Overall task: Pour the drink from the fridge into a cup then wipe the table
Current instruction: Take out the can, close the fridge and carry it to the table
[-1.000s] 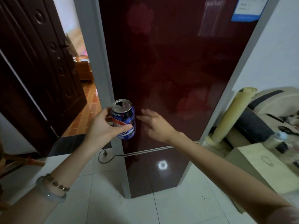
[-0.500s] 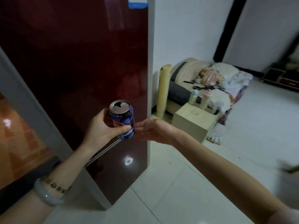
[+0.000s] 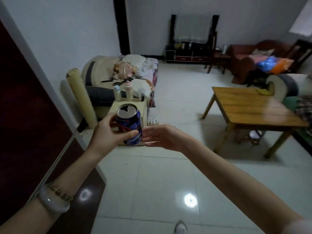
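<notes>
My left hand grips a blue drink can, held upright at chest height with its top open. My right hand hovers just right of the can, fingers spread and pointing at it, holding nothing. The dark red fridge fills the left edge, its door closed. A wooden table stands at the right, its top bare where I can see it. No cup shows in this view.
A cream side cabinet with bottles sits behind the can, beside a cluttered cream sofa and a rolled mat. A TV stand lines the far wall. Glossy white tile floor stretches ahead.
My view has swung right, from the fridge door to the living room with the wooden table. The can stays in my left hand; my right hand stays beside it.
</notes>
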A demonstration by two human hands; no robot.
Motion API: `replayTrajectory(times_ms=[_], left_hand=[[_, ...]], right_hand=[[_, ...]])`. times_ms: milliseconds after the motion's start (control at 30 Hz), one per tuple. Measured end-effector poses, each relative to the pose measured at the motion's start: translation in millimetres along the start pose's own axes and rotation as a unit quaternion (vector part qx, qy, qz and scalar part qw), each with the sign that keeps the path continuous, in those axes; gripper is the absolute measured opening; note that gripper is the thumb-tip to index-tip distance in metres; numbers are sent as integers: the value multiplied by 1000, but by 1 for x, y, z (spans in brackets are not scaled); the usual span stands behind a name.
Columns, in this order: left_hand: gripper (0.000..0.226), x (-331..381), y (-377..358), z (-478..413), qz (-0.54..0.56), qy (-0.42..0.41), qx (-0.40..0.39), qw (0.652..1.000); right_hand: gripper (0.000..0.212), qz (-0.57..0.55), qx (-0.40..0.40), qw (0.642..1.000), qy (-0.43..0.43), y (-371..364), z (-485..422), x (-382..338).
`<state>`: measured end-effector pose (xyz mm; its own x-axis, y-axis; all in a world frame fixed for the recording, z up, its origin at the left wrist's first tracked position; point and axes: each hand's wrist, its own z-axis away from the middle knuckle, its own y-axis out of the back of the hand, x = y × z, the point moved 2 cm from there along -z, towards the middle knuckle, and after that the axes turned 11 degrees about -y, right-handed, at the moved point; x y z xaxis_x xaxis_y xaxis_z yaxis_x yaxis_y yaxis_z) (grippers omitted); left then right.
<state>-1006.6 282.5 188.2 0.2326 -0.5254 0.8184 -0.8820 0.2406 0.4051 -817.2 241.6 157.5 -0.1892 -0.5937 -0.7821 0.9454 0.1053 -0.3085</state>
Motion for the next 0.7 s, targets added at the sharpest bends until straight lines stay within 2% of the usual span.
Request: replayTrajectory(times_ms=[167, 333, 533, 700], left_hand=[[50, 24, -78, -26, 50, -42, -73, 995], [50, 50, -162, -48, 82, -69, -129, 986], [56, 93, -265, -63, 114, -94, -188, 971], [56, 133, -355, -66, 127, -109, -210, 963]], right_hand=[[30, -53, 86, 994, 32, 62, 59, 16], [37, -129, 166, 976, 50, 128, 108, 33], [35, -188, 229, 952, 81, 207, 178, 49], [33, -215, 251, 940, 86, 280, 237, 63]])
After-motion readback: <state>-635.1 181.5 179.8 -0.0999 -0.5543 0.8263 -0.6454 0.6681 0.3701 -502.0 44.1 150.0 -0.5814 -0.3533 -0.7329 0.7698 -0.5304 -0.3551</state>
